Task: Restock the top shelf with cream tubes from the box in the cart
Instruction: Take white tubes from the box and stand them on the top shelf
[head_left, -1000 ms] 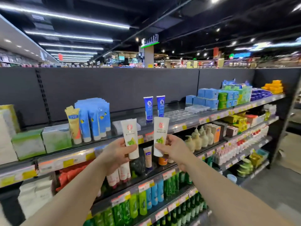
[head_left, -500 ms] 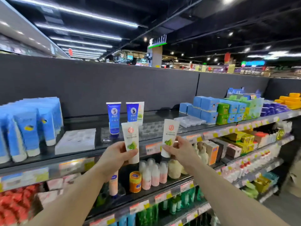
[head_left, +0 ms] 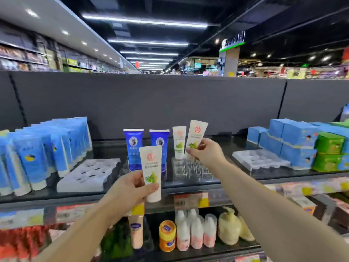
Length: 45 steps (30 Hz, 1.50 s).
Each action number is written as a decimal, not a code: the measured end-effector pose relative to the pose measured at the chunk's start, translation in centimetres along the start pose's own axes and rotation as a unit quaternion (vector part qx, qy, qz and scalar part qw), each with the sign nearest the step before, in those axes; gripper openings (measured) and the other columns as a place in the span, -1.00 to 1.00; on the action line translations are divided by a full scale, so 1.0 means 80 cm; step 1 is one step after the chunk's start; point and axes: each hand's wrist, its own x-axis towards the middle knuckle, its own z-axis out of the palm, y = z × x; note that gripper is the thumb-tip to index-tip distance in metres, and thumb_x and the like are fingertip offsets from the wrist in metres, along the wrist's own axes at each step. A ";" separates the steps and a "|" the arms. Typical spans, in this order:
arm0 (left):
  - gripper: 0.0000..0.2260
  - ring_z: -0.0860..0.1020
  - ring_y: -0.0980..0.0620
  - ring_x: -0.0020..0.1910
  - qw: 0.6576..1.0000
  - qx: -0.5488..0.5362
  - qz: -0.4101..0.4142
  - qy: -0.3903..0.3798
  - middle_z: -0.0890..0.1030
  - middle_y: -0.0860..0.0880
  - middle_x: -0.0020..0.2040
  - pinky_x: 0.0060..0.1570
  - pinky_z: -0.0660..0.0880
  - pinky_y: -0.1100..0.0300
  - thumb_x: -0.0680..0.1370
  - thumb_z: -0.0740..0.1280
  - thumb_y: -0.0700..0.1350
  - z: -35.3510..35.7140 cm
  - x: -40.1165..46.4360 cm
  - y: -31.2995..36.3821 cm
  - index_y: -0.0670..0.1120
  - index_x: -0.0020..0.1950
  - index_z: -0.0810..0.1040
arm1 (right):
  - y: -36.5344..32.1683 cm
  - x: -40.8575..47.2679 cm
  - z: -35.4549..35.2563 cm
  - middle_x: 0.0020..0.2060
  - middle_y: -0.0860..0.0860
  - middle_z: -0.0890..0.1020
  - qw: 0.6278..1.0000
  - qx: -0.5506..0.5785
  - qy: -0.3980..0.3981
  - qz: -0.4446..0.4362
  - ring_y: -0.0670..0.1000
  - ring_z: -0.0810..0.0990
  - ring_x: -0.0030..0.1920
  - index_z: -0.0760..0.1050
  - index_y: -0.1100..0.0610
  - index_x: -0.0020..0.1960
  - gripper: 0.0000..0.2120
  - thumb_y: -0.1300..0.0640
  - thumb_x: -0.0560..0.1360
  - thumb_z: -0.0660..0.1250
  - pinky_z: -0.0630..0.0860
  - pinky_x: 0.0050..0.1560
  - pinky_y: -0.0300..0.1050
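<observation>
White tube in right hand: my right hand pinched a white plastic cream tube with a green leaf print, tilted, low over the clear acrylic slotted holder on the dark top shelf.
Left hand: my left hand gripped a second matching white tube in front of the shelf edge.
Done: one white leaf-print tube stood upright in the holder.
Left: I judged both held tubes not yet placed.
Hidden: cart and box were out of view; label text was unreadable.
</observation>
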 end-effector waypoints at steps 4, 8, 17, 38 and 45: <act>-0.82 0.67 0.12 -0.02 1.000 0.006 0.022 0.014 0.70 0.15 -0.04 0.09 0.58 0.04 0.50 0.42 -0.12 -0.002 0.006 0.008 0.12 0.05 0.58 | -0.004 0.030 0.029 -0.30 -0.14 0.56 1.000 -0.011 -0.014 0.001 -0.17 0.45 -0.39 0.45 0.03 -0.19 -0.80 0.09 0.45 0.48 0.33 -0.41 -0.30; -0.81 0.68 0.12 -0.05 1.000 -0.007 0.019 0.015 0.71 0.13 -0.04 0.00 0.62 0.12 0.51 0.41 -0.16 -0.001 0.008 0.013 0.04 0.08 0.58 | 0.004 0.045 0.054 -0.28 -0.15 0.54 0.998 -0.053 -0.035 -0.013 -0.18 0.46 -0.34 0.37 0.02 -0.24 -0.72 0.09 0.44 0.48 0.33 -0.37 -0.31; -0.78 0.67 0.14 -0.02 0.999 -0.015 0.001 0.040 0.70 0.16 -0.02 0.02 0.62 0.10 0.49 0.43 -0.14 0.011 0.010 0.023 0.07 0.10 0.56 | 0.030 0.066 0.064 -0.05 -0.04 0.63 0.986 -0.155 -0.066 -0.011 -0.01 0.59 -0.08 0.50 0.12 0.01 -0.75 0.02 0.45 0.46 0.51 -0.06 -0.14; -0.79 0.67 0.15 -0.01 0.996 0.007 0.006 0.084 0.70 0.15 -0.01 0.03 0.61 0.10 0.50 0.40 -0.13 0.087 0.024 0.045 0.07 0.10 0.55 | 0.042 0.076 0.045 0.08 -0.02 0.63 0.988 -0.095 -0.112 0.044 0.03 0.62 -0.01 0.48 0.03 0.10 -0.65 -0.09 0.42 0.47 0.57 0.08 0.01; -0.75 0.67 0.11 -0.02 0.994 -0.045 0.029 0.099 0.70 0.07 0.00 0.04 0.61 0.09 0.49 0.43 -0.17 0.116 0.048 0.057 0.00 0.15 0.55 | -0.010 0.012 -0.052 -0.07 -0.02 0.69 0.959 0.127 -0.252 -0.005 -0.04 0.60 -0.17 0.59 0.07 0.07 -0.72 -0.11 0.56 0.28 0.56 -0.06 -0.11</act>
